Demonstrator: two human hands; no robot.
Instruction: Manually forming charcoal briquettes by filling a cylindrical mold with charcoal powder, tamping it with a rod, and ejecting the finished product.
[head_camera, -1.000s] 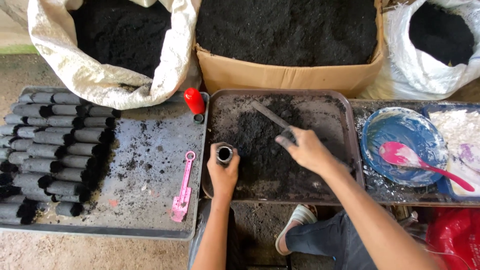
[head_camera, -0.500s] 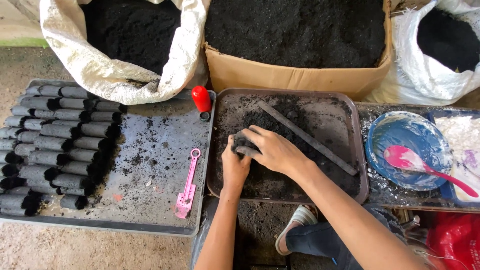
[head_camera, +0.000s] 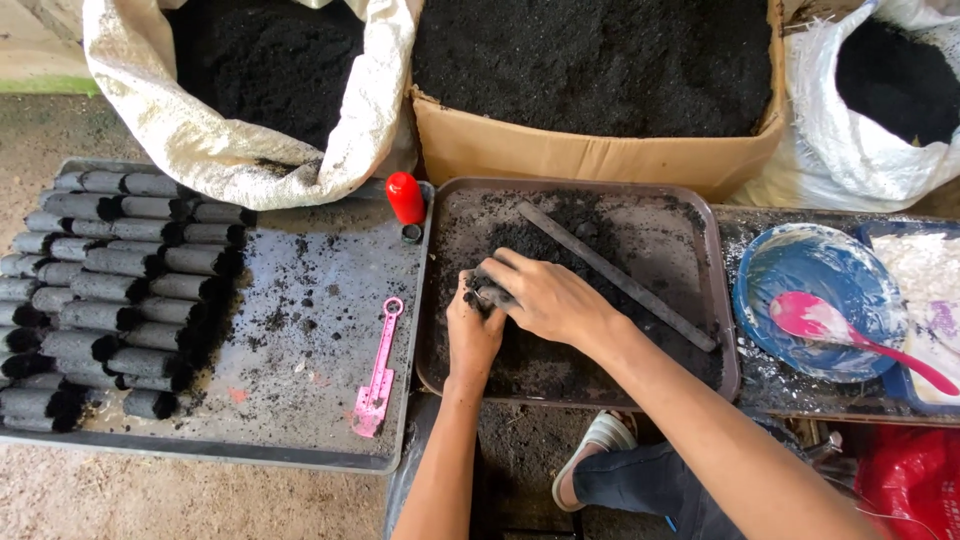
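Both hands (head_camera: 510, 305) clasp a small black tube (head_camera: 482, 292) over the tray (head_camera: 722, 300).

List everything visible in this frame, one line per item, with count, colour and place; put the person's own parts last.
small tube: one, dark, between both hands over the brown tray
brown tray: one, holds black powder, centre
flat stick: one, dark grey, lying diagonally in the brown tray
grey tray: one, left
filled tubes: many, black, stacked in rows at the left of the grey tray
pink tool: one, lying on the grey tray
red cap: one, top edge of the grey tray
white sacks: two, black powder, top left and top right
cardboard box: one, brown, black powder, top centre
blue bowl: one, right
pink spoon: one, in the blue bowl
left hand: on the small tube
right hand: on the small tube
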